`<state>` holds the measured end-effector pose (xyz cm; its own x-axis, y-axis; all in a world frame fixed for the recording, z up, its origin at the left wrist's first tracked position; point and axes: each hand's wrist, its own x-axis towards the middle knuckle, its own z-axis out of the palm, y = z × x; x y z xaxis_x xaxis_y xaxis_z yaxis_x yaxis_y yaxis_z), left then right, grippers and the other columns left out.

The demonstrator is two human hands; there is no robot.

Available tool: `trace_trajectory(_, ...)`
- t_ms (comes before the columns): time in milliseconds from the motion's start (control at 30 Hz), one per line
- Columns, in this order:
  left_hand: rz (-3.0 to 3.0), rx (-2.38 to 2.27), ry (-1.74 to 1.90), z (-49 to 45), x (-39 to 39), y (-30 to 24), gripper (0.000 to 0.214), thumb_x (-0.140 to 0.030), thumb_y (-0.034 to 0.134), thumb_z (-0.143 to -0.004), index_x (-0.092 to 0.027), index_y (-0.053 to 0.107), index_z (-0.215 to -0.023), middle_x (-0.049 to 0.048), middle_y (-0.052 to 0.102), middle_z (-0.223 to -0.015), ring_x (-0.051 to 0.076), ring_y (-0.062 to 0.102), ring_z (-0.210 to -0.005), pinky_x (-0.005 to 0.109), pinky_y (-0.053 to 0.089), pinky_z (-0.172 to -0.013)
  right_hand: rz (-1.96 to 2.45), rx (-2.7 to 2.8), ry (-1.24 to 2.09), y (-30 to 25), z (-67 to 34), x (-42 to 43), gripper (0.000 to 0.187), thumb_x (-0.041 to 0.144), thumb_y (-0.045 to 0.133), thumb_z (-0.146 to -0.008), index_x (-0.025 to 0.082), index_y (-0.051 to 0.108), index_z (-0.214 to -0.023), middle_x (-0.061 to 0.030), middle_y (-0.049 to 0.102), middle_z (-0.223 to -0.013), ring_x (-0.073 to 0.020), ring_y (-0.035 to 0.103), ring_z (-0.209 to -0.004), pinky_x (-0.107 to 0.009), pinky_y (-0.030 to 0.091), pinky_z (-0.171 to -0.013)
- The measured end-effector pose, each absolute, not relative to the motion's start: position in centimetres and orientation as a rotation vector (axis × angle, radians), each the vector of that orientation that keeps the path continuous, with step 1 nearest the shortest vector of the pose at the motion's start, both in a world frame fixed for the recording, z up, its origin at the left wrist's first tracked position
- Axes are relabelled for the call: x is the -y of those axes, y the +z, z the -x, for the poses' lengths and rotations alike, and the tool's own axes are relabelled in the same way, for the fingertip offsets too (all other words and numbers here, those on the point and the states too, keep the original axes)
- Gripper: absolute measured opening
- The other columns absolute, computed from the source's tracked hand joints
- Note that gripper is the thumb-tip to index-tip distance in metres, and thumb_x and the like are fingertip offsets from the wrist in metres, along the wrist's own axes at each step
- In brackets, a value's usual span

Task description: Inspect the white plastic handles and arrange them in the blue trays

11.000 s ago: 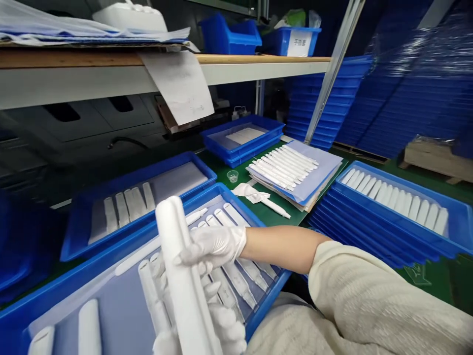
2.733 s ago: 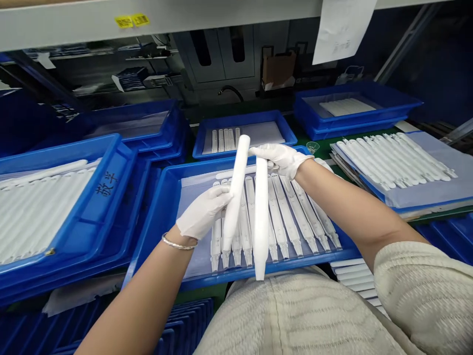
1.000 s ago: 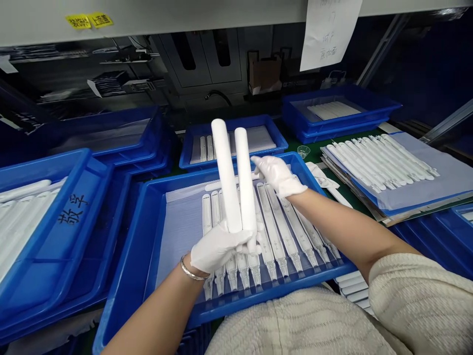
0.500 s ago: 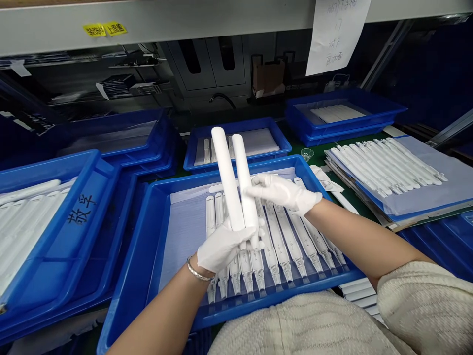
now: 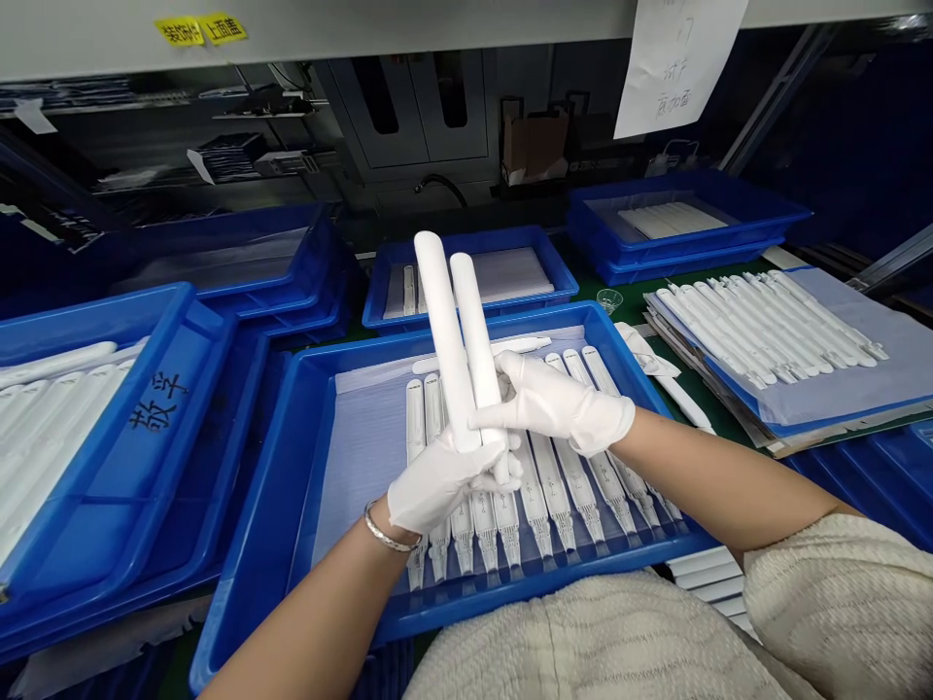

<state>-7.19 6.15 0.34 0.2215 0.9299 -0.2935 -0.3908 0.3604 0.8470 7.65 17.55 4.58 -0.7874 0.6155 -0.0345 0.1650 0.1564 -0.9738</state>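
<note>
"White tubes (image 5: 477,335): where, against the blue tray (image 5: 281,486)?"
"Above its middle, two side by side, long axes slanting from its near edge toward its far edge."
"How held?"
"Left hand (image 5: 437,481): fingers clasped round both lower ends. Right hand (image 5: 554,399), right of the tray's middle: fingers pinching the nearer tube."

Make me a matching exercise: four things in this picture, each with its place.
1. two long white plastic pieces
2. small clear round cup
3. yellow rectangular labels
4. silver braided bracelet

A. around the left wrist
B. gripped by the white-gloved left hand
C. on the light grey shelf beam
D. on the green tabletop

Pairs: 1-B, 2-D, 3-C, 4-A
</note>
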Motion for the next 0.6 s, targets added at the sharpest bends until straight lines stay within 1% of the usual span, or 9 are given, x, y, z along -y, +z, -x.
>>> trace_trajectory(33,-0.728,-0.93,1.02,7.2,-6.2,0.4,0.044,-0.045,0.087,-0.074,-0.013,0.069,-0.097,0.007,0.067,-0.079,0.017,0.065,-0.07,0.029,0.056,-0.06,0.728,2.087,1.652,4.6,-7.7,-17.4,0.036,0.032,0.082,-0.078,0.022,0.064,-0.108,-0.0048,0.073,-0.107,-0.0231,0.069,-0.097,-0.034,0.057,-0.079)
trace_trajectory(67,-0.735,-0.94,1.014,7.3,-6.2,0.4,0.044,-0.045,0.087,-0.075,-0.013,0.069,-0.099,0.0072,0.067,-0.079,0.017,0.065,-0.071,0.03,0.057,-0.061,0.71,2.093,1.629,4.6,-7.7,-17.3,0.029,0.033,0.079,-0.081,0.021,0.065,-0.104,-0.0049,0.073,-0.105,-0.0225,0.069,-0.095,-0.033,0.056,-0.078)
trace_trajectory(133,-0.734,-0.96,1.001,7.3,-6.1,0.5,0.045,-0.045,0.086,-0.075,-0.013,0.07,-0.102,0.0082,0.068,-0.083,0.018,0.066,-0.074,0.032,0.059,-0.066,0.699,2.076,1.578,4.5,-7.6,-17.3,0.018,0.037,0.069,-0.091,0.02,0.066,-0.091,-0.0046,0.072,-0.093,-0.0202,0.068,-0.088,-0.032,0.055,-0.076)
trace_trajectory(233,-0.725,-0.923,1.009,7.3,-5.9,0.6,0.047,-0.044,0.086,-0.076,-0.015,0.068,-0.108,0.009,0.069,-0.092,0.017,0.066,-0.073,0.033,0.06,-0.065,0.739,2.019,1.497,4.1,-7.5,-17.6,0.039,0.046,0.055,-0.099,0.019,0.063,-0.073,-0.0016,0.064,-0.07,-0.0158,0.062,-0.068,-0.029,0.052,-0.066)
trace_trajectory(333,-0.736,-0.876,1.026,7.1,-5.8,0.7,0.048,-0.041,0.085,-0.078,-0.017,0.066,-0.115,0.0082,0.069,-0.091,0.016,0.066,-0.069,0.029,0.058,-0.059,0.749,1.99,1.462,3.6,-7.4,-17.9,0.048,0.05,0.05,-0.101,0.019,0.059,-0.065,0.0004,0.057,-0.06,-0.0139,0.055,-0.058,-0.028,0.048,-0.059)
trace_trajectory(400,-0.739,-0.873,1.028,7.1,-5.8,0.6,0.049,-0.041,0.085,-0.078,-0.017,0.066,-0.116,0.0083,0.07,-0.092,0.016,0.066,-0.069,0.028,0.057,-0.058,0.743,1.996,1.455,3.4,-7.5,-17.9,0.048,0.05,0.048,-0.101,0.019,0.059,-0.066,0.0004,0.057,-0.06,-0.0139,0.055,-0.058,-0.028,0.048,-0.06)
trace_trajectory(467,-0.742,-0.887,1.003,7.1,-5.9,0.5,0.047,-0.044,0.084,-0.078,-0.015,0.068,-0.11,0.0084,0.07,-0.085,0.016,0.066,-0.069,0.028,0.057,-0.06,0.745,2.021,1.452,3.5,-7.6,-18.0,0.045,0.049,0.048,-0.102,0.019,0.062,-0.071,-0.0008,0.061,-0.066,-0.0152,0.06,-0.064,-0.029,0.05,-0.065)
trace_trajectory(567,-0.758,-0.952,0.987,7.2,-6.1,0.5,0.042,-0.047,0.082,-0.079,-0.012,0.07,-0.099,0.0077,0.069,-0.072,0.018,0.066,-0.068,0.029,0.057,-0.062,0.699,2.123,1.531,3.8,-7.7,-17.9,0.027,0.045,0.068,-0.09,0.02,0.068,-0.1,-0.0044,0.073,-0.097,-0.0205,0.068,-0.088,-0.033,0.055,-0.078)
trace_trajectory(600,-0.765,-0.977,0.99,7.2,-6.1,0.5,0.041,-0.047,0.082,-0.079,-0.012,0.07,-0.098,0.0074,0.069,-0.071,0.018,0.066,-0.068,0.03,0.057,-0.063,0.688,2.159,1.554,4.0,-7.7,-17.8,0.033,0.042,0.076,-0.084,0.021,0.067,-0.108,-0.0053,0.073,-0.106,-0.0224,0.068,-0.095,-0.034,0.056,-0.081)
